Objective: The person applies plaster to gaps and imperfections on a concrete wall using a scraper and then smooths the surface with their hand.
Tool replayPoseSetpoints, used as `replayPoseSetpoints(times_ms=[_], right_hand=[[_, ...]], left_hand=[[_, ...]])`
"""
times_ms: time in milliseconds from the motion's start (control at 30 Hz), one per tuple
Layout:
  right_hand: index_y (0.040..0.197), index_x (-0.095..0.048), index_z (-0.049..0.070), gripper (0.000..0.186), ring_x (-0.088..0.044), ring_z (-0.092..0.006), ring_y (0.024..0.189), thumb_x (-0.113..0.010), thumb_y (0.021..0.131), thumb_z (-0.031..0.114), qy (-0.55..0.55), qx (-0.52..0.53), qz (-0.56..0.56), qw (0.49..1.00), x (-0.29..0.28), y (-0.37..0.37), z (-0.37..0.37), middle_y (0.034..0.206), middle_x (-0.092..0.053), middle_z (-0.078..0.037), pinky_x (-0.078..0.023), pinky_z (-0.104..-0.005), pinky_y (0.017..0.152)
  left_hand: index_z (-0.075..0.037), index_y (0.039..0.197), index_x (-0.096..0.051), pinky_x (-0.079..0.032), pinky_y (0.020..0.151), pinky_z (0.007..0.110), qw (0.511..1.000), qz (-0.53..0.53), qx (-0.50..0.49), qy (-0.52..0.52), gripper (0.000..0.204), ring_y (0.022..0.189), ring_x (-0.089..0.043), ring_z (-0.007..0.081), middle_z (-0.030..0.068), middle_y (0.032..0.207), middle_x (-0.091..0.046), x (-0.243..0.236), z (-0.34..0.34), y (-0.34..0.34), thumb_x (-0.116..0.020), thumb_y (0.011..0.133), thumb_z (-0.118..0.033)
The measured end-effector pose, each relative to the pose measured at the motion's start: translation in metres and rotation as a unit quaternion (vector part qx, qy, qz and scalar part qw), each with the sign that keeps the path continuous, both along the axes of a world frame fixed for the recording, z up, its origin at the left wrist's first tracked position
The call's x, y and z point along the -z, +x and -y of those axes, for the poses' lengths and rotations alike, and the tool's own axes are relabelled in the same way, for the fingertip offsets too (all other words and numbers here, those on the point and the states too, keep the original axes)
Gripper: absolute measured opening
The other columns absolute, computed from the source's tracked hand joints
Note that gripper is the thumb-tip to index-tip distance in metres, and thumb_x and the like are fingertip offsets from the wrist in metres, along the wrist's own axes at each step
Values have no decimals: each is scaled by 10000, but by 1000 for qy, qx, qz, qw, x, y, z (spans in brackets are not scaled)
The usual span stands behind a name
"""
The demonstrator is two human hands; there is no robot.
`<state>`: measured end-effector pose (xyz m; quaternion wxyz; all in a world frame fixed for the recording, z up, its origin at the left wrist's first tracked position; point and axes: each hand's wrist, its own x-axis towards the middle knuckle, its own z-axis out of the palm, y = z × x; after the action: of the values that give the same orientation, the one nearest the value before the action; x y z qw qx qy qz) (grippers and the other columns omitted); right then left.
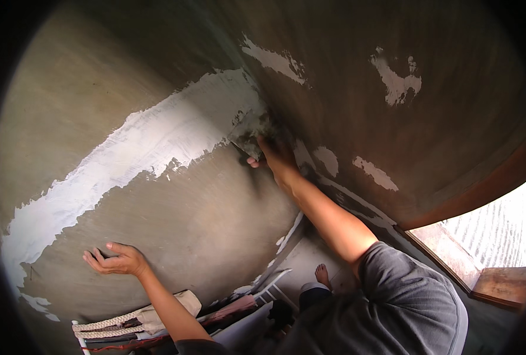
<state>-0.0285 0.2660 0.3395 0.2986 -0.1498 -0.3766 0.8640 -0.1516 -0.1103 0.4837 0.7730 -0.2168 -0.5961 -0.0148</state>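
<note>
A flat, smeared blade (248, 128) is at the wall corner, at the upper end of a ragged, matt white plaster band (138, 142). The right hand (273, 152), partly shadowed, is closed on it. The left hand (118, 261), half-curled and empty, is near the smooth grey-brown wall (215, 198). Below are braided cream straps (106, 325).

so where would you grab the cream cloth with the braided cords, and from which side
Probably by the braided cords, coming from above at their left end: they are long, ropelike and stretch out leftward from the cream cloth, clear of the left forearm, which crosses in front of the cloth. How they are fastened can't be seen.
</note>
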Motion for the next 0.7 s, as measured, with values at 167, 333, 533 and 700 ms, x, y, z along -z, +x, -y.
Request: replayPoseSetpoints(times_ms=[167,333,533,700], right_hand=[[1291,-476,-52,417,-688,-229,723,-573,1015,245,24,8,30,999,2,8,0,1184,-599,-150,-590,-293,580],[1302,-472,-44,407,-688,-230,723,-576,1011,221,9,21,0,1000,-7,4,0,1181,-600,-148,-594,-298,579],[1314,-454,-42,426,-686,-226,723,-574,1013,235,19,17,26,999,3,5,1,1181,-600,-152,-591,-290,593],[1294,-459,-43,410,-688,-218,727,-559,1020,245,42,15,4,999,-19,-4,-2,1164,-597,-148,-591,-283,617]], left_hand=[[57,1177,-499,-401,1066,525,1000,-11,2,-15,326,1298,-462,400,233,1342,-465,-6,1,3,-529,1020,-227],[56,1174,-499,-404,1066,530,1000,-7,-10,-11,322,1293,-465,401,236,1337,-468,-4,1,2,-524,1024,-228],[56,1177,-498,-402,1069,531,1000,-7,-4,-11,328,1292,-464,401,237,1342,-467,-5,1,2,-510,1030,-238],[53,1179,-499,-399,1071,529,1000,-11,5,-11,333,1298,-460,402,237,1353,-469,-6,1,1,-502,1033,-246]])
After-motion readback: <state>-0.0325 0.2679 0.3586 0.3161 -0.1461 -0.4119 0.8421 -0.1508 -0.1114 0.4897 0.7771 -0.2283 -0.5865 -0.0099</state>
